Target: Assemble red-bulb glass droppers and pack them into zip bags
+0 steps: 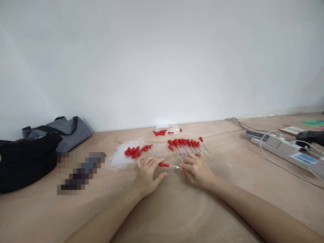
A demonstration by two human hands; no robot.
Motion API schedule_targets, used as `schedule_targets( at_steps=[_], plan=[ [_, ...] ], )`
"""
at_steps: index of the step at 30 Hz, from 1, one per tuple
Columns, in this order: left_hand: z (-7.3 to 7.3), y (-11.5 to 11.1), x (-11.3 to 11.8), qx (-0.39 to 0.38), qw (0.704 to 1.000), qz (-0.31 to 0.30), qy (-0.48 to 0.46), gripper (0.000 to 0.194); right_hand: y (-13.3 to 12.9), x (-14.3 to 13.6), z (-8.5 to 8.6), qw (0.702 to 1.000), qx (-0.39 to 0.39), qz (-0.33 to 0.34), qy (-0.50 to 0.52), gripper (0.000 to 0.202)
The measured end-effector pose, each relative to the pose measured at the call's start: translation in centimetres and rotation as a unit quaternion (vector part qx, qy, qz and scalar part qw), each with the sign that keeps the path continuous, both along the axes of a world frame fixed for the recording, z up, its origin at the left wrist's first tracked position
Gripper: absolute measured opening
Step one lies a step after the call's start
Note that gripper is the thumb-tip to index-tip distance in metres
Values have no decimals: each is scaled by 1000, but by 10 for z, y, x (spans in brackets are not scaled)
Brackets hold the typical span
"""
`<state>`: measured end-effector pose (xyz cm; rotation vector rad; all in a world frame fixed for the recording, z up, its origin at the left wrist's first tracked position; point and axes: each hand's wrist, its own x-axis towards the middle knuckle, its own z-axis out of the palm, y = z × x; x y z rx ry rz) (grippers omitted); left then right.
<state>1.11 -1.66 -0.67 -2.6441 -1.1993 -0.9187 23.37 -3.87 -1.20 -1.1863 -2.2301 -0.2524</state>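
Between my hands is a glass dropper (173, 166) with a red rubber bulb at its left end. My right hand (194, 168) pinches the tube's right end between thumb and fingers. My left hand (149, 175) has its thumb apart from its fingers, and a fingertip is close to the red bulb; whether it touches I cannot tell. Beyond my right hand, several red-bulbed droppers (186, 145) lie side by side. Bare glass tubes (159, 151) lie in a row past my left hand. Loose red rubber bulbs (134, 152) rest on clear plastic bags (117, 160) to the left.
More red bulbs (160, 132) lie by a plastic bag (168, 127) near the wall. At right is a white power strip (286, 152) with chargers and cables. A blurred-out dark object (82, 172), a striped bag (76, 135) and black cloth (27, 162) occupy the left.
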Motion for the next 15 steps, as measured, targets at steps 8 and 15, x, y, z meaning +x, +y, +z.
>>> schedule_targets(
  at_steps=[8, 15],
  plan=[
    [-5, 32, -28, -4, 988, 151, -18, 15, 36, 32, -5, 934, -79, -293, 190, 24],
    [-7, 37, -29, -55, 986, 159, -16, 9, 49, 31, -15, 922, -107, -336, 162, 23]
  ],
)
